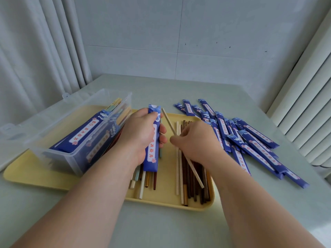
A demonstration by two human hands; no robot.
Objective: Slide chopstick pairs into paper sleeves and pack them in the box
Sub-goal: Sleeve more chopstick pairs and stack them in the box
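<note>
Box (59, 158) on tray (35, 176): several filled sleeves (84, 135) packed; left hand (141, 133) grips blue sleeve (153, 140) above tray; right hand (195, 140) pinches pale chopstick (168, 120); loose chopsticks (186, 183) on tray; spare sleeves (254, 142) heaped on surface (179, 226); judged well short of halfway.

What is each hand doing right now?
Left hand: grips a blue paper sleeve.
Right hand: pinches a pale chopstick.

blue sleeves (254, 140), yellow tray (161, 199), perhaps brown chopsticks (195, 176)
</note>
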